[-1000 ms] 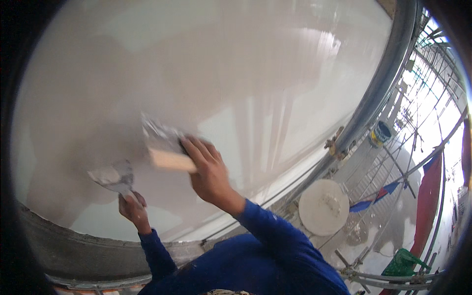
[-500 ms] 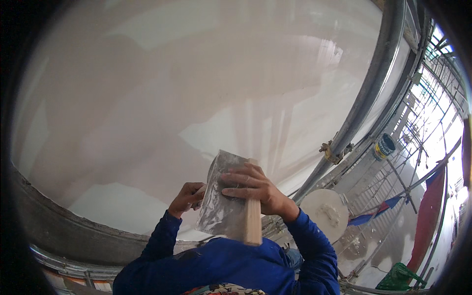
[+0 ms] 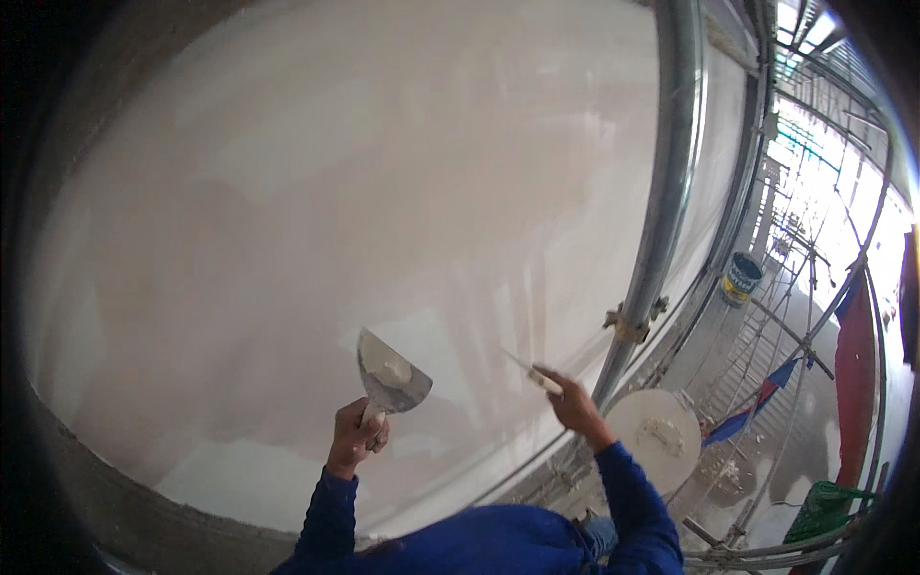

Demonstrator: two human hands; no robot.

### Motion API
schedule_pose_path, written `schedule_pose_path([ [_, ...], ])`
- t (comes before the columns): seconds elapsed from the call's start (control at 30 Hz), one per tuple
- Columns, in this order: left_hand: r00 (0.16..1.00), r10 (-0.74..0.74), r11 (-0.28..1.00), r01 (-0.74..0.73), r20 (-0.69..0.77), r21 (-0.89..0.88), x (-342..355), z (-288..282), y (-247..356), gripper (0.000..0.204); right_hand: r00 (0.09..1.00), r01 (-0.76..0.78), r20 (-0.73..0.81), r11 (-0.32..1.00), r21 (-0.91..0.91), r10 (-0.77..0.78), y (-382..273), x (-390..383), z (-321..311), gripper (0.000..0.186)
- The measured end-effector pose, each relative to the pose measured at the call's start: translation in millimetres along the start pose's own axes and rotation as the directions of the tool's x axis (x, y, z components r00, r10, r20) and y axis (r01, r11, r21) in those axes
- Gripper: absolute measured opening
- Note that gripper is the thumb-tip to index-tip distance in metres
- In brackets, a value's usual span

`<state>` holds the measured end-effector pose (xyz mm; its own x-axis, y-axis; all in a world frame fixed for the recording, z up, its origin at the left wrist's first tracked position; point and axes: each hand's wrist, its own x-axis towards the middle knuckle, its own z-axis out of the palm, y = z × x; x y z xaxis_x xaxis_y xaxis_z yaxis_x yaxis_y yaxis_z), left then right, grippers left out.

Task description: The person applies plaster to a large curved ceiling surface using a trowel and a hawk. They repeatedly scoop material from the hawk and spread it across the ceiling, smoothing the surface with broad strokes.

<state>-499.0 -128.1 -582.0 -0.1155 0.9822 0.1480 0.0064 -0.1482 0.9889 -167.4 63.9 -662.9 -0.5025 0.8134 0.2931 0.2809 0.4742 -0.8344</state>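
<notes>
My left hand (image 3: 355,437) is closed round the handle of a putty knife (image 3: 407,385), its broad grey blade pointing up with a pale lump of putty on it. To the right, my right hand (image 3: 577,410) grips a plastering trowel (image 3: 544,381) by its pale wooden handle. That blade appears almost edge-on, as a thin line toward the upper left. Both tools are in front of a large wall (image 3: 287,249) with white and pinkish-beige patches of skim coat. A gap separates the two tools, and whether the trowel touches the wall I cannot tell.
A thick metal scaffold pole (image 3: 676,163) with a clamp (image 3: 628,324) runs along the wall's right side. Beyond it are a round pale board with putty (image 3: 637,436), a dark bucket (image 3: 741,278), red and blue cloth (image 3: 853,393), a green bag (image 3: 822,513) and more poles.
My hands have separated: the trowel has come away from the putty knife and swung to the right, turning edge-on. The putty knife now shows its blade with putty. The view has shifted.
</notes>
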Motion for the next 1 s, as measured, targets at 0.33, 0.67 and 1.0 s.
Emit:
schedule_pose_path([
  [0.33, 0.967, 0.231, 0.790, -0.249, 0.105, 0.560, 59, 10, 1, 0.046, 0.812, -0.448, 0.360, 0.096, 0.889, 0.459, 27, -15, 66, 0.045],
  [0.67, 0.885, 0.426, 0.603, -0.431, 0.186, 0.672, 70, 47, -16, 0.034, 0.906, -0.363, 0.409, -0.301, 0.882, 0.106, -63, -18, 44, 0.050],
  [1.0, 0.861, 0.443, 0.510, -0.470, 0.248, 0.720, 77, 47, -32, 0.043, 0.885, -0.381, 0.427, -0.236, 0.894, 0.185, -96, -2, 50, 0.047],
])
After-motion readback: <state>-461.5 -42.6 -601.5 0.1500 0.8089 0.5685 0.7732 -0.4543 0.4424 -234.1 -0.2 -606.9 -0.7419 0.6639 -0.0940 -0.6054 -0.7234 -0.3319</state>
